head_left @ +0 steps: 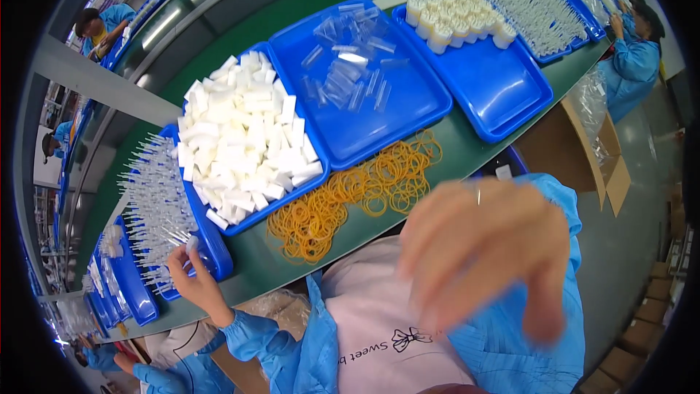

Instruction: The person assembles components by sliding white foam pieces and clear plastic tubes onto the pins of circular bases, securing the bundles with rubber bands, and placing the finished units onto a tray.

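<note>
My left hand (195, 281) is at the near end of a blue tray of thin white sticks (157, 197). Its thumb and fingers pinch a small bunch of white sticks (176, 235), with a whitish, rounded bit by the fingertip that I cannot make out. Close to the camera, my right hand (485, 248) is raised and blurred, with fingers stretched and thumb apart. Nothing shows in it, and a thin ring is on one finger. Beyond it a loose heap of amber rubber bands (364, 186) lies on the green bench (273, 277).
A blue tray of white foam blocks (244, 138) stands beside a tray with clear plastic tubes (350, 80). Farther right are white rolls (459, 18) and more white sticks (532, 11) in trays. An open cardboard box (598, 153) and a co-worker (634, 58) are at right.
</note>
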The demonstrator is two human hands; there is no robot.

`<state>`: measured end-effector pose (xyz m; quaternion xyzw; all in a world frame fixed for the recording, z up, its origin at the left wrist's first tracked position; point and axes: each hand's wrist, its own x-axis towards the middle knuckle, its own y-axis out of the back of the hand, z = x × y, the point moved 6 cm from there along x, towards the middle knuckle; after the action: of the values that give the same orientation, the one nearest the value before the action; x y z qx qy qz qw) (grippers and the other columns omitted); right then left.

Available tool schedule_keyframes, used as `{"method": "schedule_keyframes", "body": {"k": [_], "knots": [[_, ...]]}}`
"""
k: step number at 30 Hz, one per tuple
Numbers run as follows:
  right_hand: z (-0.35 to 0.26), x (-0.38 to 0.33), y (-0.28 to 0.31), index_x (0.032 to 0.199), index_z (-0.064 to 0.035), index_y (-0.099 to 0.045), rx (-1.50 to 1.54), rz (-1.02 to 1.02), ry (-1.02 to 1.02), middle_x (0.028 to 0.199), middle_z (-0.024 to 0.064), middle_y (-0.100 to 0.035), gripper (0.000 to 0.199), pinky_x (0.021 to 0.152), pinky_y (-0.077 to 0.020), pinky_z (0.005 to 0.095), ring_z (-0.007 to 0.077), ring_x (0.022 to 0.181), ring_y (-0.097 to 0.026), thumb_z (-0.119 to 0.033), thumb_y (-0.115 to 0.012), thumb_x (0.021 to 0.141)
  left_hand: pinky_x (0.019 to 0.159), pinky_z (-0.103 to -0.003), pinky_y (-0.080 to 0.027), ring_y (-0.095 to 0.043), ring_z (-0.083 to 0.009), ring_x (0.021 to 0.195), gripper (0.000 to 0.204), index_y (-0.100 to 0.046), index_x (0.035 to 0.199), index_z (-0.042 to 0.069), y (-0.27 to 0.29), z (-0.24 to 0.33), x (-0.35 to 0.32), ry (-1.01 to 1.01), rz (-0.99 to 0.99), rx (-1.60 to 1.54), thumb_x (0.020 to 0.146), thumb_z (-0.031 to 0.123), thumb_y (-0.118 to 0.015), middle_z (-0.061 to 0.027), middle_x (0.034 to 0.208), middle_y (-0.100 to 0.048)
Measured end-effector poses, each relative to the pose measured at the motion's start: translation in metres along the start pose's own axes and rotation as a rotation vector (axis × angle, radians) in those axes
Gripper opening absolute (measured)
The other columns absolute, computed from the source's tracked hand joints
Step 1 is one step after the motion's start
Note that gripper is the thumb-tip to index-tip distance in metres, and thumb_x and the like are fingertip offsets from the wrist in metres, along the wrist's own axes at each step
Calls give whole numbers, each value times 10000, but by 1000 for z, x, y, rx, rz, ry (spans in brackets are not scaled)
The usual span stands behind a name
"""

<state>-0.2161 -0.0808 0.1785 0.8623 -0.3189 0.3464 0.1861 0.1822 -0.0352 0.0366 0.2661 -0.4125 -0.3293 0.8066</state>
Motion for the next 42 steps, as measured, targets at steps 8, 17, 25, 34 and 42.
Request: {"method": "schedule_keyframes", "body": {"k": [8, 17, 25, 34, 42], "knots": [[1, 26, -13, 858, -16, -641, 17, -65, 154, 786, 117, -603, 278, 564, -458, 303, 218, 656, -586, -293, -622, 874, 745, -253, -466, -586, -150, 837, 183, -570, 1035, -12, 31, -6, -17, 89, 155, -157, 909, 121, -572, -100, 948, -616], [-8, 23, -46, 928, 23, -627, 861, -231, -154, 680, 66, -569, 354, 381, -364, 221, 131, 482, -530, -326, -562, 915, 783, -271, -500, -621, -206, 905, 252, -511, 1066, 3, 53, 22, -25, 159, 352, -540, 917, 193, -584, -145, 993, -610], [-50, -15, -68, 996, -14, -610, 637, -642, 135, 702, 37, -581, 326, 409, -347, 259, 125, 523, -534, -327, -575, 910, 770, -284, -527, -610, -200, 933, 215, -537, 1050, 35, 56, 38, -33, 108, 305, -554, 917, 198, -584, -110, 978, -603], [91, -8, -21, 888, -31, -643, -148, -139, -573, 788, 72, -624, 105, 602, -480, 291, 205, 685, -613, -109, -617, 822, 782, -319, -521, -597, -189, 910, 171, -518, 1042, 33, 36, 55, -39, 108, 115, -927, 882, 40, -580, -97, 1063, -548], [197, -24, -16, 801, -102, -612, -1091, -107, -439, 837, 37, -525, 98, 698, -351, 370, 217, 807, -493, -170, -673, 764, 735, -284, -500, -570, -154, 833, 291, -547, 1047, 3, -2, 94, -56, 173, -177, -1105, 785, 28, -670, -75, 993, -521]]}}
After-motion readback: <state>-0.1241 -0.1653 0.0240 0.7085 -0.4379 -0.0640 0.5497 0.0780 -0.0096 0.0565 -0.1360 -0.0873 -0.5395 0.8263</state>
